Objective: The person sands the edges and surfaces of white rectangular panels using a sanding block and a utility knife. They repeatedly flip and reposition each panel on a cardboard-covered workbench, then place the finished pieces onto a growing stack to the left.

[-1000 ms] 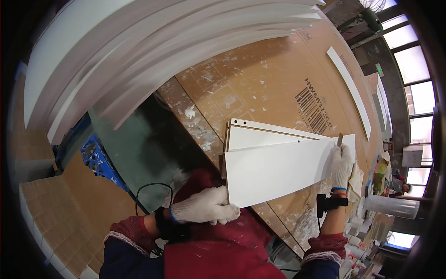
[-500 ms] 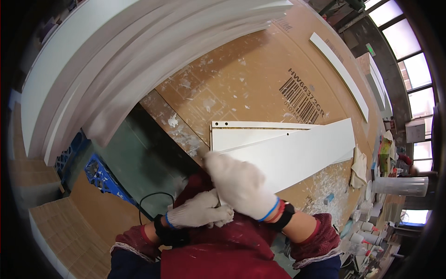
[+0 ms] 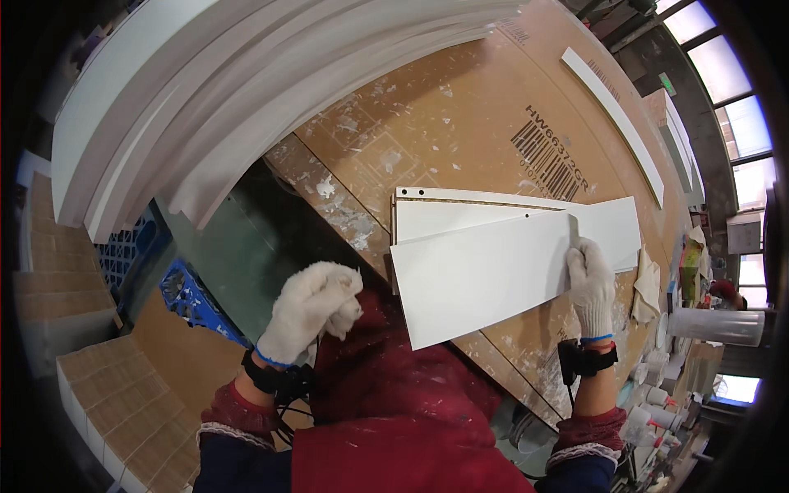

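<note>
In the head view, a white panel (image 3: 485,283) lies slantwise on other white boards (image 3: 444,218), at the near edge of a cardboard sheet (image 3: 460,123); its left end juts past that edge toward the person; one board beneath shows two dark holes at its far left corner.

The right hand (image 3: 592,283), in a white knitted glove, is at the panel's right part, fingers close together and bent; a thin greyish edge shows at the fingertips, too unclear to tell whether it is held; the left hand (image 3: 315,304), gloved alike, is up in the air left of the panel and apart from it, fingers curled narrow; whether they hold anything I cannot tell.

The cardboard bears a dark barcode (image 3: 545,156) with characters beside it, and further print (image 3: 513,31) at its far end; a white strip (image 3: 622,131) lies on the right, beside another barcode (image 3: 605,80); a small green sign (image 3: 666,84) hangs far right, its marks too small to read.
</note>
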Tool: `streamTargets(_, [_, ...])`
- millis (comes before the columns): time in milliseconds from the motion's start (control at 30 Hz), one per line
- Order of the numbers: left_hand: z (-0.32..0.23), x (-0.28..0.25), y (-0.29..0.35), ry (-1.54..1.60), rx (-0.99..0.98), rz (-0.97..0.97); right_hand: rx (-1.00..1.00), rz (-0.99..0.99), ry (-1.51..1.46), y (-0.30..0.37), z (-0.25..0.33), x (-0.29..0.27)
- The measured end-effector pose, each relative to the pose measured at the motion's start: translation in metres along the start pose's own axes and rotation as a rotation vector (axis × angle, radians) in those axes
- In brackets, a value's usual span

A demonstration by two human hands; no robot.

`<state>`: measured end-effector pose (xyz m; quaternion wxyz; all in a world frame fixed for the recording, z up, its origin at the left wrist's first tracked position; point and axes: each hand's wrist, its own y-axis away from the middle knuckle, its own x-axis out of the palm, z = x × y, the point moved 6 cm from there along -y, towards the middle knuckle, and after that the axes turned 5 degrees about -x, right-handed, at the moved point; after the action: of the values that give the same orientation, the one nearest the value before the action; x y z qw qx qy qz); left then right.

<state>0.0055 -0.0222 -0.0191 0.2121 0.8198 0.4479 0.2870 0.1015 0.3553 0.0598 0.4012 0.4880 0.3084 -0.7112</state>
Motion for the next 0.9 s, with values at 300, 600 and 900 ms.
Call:
streamTargets(300, [-0.028,0.03,-0.039,-0.098,0.04,0.032,-0.681,0.054,0.326,0.083,0.143,0.042])
streamTargets(600, [-0.027,0.037,-0.022,-0.215,-0.036,0.061,-0.418,0.078,-0.206,0.094,0.091,0.024])
streamTargets(900, [-0.021,0.038,-0.03,-0.191,-0.036,0.123,-0.627,0.237,0.193,0.122,0.16,0.057])
